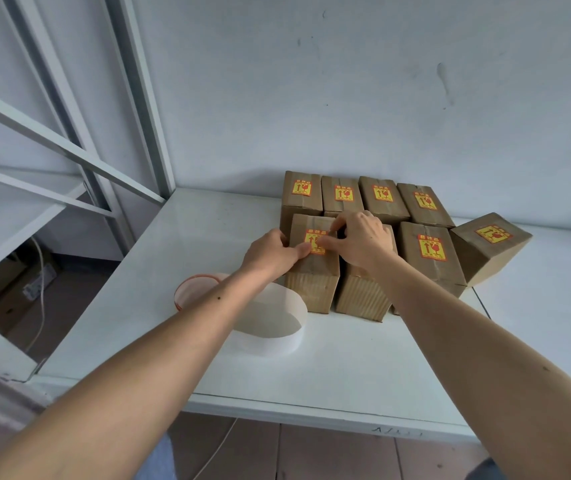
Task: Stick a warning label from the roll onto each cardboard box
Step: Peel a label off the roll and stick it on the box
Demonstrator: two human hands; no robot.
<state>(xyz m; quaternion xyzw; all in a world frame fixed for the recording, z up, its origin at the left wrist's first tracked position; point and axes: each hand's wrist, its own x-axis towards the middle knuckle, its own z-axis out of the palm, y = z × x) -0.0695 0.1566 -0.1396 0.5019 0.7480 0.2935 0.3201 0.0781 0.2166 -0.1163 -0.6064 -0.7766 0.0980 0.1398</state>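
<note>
Head view: six boxes along the table's (346,358) far edge already wear labels; left hand (270,252) and right hand (360,237) press flat fingers on a seventh box's (313,271) label (312,237). Its neighbour's top is hidden. Roll (270,317) lies nearer.

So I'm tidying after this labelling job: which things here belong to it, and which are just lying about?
Job: cardboard boxes, warning label under both hands' fingers, label roll, loose backing strip.
Lying about: white cable, metal shelving frame.
</note>
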